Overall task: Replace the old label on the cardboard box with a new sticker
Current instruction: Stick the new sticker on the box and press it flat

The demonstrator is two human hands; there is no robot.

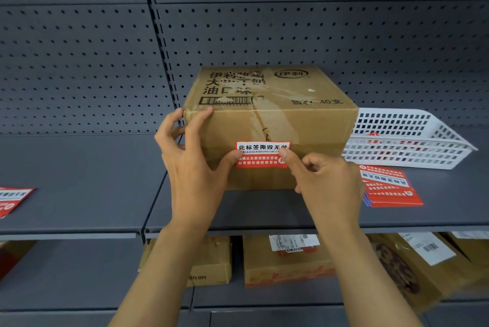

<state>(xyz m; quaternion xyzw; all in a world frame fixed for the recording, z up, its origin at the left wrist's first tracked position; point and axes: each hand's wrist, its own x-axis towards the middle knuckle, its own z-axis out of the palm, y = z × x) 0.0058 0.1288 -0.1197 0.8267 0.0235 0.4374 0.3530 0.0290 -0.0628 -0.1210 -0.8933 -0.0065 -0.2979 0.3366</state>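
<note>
A brown cardboard box (pixel 304 125) with black print and clear tape stands on a dark grey shelf (pixel 79 184). A red and white sticker (pixel 260 154) lies flat on the box's front face. My left hand (pixel 193 165) grips the box's front left corner, with its thumb on the sticker's left edge. My right hand (pixel 328 181) is curled, its index fingertip pressed on the sticker's right edge. A stack of red sticker sheets (pixel 389 186) lies on the shelf right of the box.
A white plastic basket (pixel 407 139) holding red items sits behind the sheets at the right. More red sheets (pixel 12 201) lie at the far left. Several cardboard boxes (pixel 285 263) fill the shelf below. Grey pegboard (pixel 79 62) backs the shelving.
</note>
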